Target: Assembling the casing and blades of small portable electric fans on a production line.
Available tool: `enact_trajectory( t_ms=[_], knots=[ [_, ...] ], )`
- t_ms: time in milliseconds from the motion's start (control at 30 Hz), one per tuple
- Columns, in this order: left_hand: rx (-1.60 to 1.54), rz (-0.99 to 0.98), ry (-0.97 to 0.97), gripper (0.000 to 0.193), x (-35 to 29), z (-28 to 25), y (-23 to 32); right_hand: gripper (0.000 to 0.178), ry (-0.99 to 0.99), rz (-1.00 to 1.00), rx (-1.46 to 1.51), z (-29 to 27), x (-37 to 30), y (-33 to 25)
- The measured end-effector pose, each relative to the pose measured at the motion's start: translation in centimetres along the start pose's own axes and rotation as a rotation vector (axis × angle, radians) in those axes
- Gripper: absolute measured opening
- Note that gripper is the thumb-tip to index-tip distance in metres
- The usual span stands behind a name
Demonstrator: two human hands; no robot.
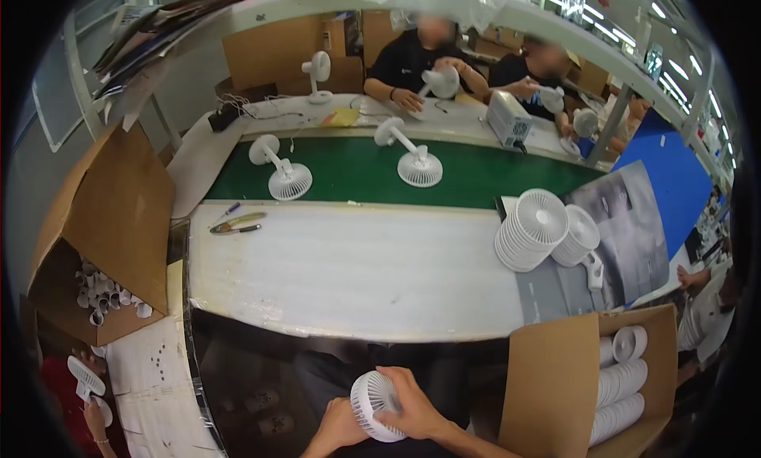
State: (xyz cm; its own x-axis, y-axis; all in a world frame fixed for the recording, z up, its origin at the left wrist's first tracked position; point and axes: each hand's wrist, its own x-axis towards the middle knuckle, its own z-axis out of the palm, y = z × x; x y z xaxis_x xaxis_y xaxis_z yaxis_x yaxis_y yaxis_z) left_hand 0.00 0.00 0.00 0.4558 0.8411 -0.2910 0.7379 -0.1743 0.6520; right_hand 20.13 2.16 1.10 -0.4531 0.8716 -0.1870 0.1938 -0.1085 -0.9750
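Observation:
Above my lap, just off the front edge of the white work table (357, 268), I hold a round white fan head (366, 406) with a ribbed grille. My left hand (342, 423) is closed round its back and left side, and its fingers are mostly hidden behind the fan. From the right, my right hand (414, 406) grips the grille, with fingers over the top rim and the thumb across the front. On the table's right side stands a stack of white fan grilles (533, 230), with a second stack (580, 232) and a small white handle-like part (594, 271) beside it.
Two white fans (289, 181) (419, 166) lie on the green belt (341, 173). Pliers (238, 224) and a screwdriver (228, 212) rest at left. Cardboard boxes of white parts flank me, left (111, 220) and right (547, 379). Co-workers handle fans across the belt and at lower left.

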Motion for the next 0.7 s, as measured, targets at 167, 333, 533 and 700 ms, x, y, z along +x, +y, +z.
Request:
enact_trajectory(
  t_ms=[167,333,533,700],
  knots=[
    [-0.262,-0.14,0.087,0.058,-0.2,4.6,-1.2,0.114,-0.096,-0.132,-0.377,0.4,-1.0,1.0],
    [-0.453,-0.121,0.069,0.07,1.2,9.3,-4.7,0.107,-0.111,-0.224,-0.455,-0.2,-0.3,4.5],
    [-0.822,0.067,0.049,0.087,0.0,11.7,-8.4,0.095,-0.138,-0.382,-0.419,0.1,-0.3,5.1],
    [-0.9,0.061,0.063,0.08,-0.6,12.6,-8.1,0.089,-0.131,-0.452,-0.438,-0.4,-0.7,5.5]
  ],
)
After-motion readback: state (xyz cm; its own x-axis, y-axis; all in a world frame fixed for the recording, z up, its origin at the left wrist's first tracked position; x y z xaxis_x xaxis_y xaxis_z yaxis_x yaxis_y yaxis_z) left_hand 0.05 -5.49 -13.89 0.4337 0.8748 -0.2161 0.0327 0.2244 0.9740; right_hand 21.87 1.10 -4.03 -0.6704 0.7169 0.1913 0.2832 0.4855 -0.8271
